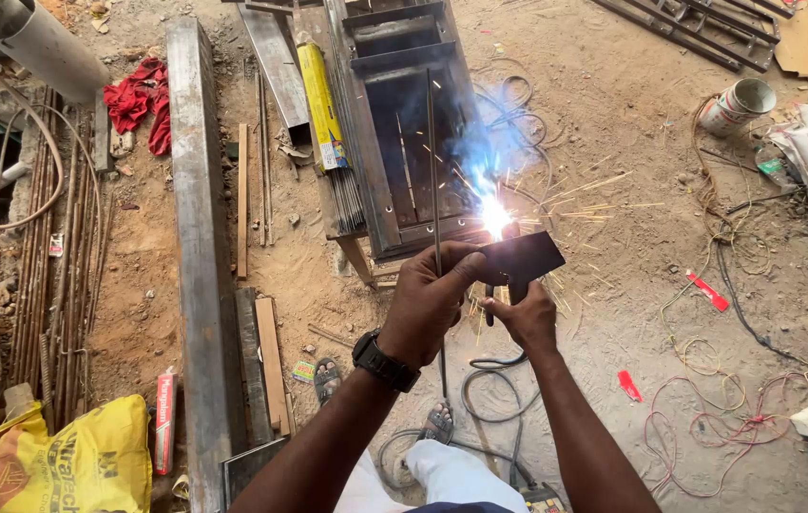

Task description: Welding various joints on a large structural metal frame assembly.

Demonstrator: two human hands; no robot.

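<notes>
My left hand, with a black watch on the wrist, grips a thin steel rod that stands upright against a dark metal frame, and it also steadies a dark flat plate. My right hand is closed around a welding holder handle just below that plate. A bright white-blue arc burns at the frame's lower right corner, throwing sparks to the right and smoke upward.
A long steel beam lies to the left on the sandy ground. A yellow pack of welding rods rests by the frame. Cables coil near my feet. Wires, a tin and a yellow sack lie around.
</notes>
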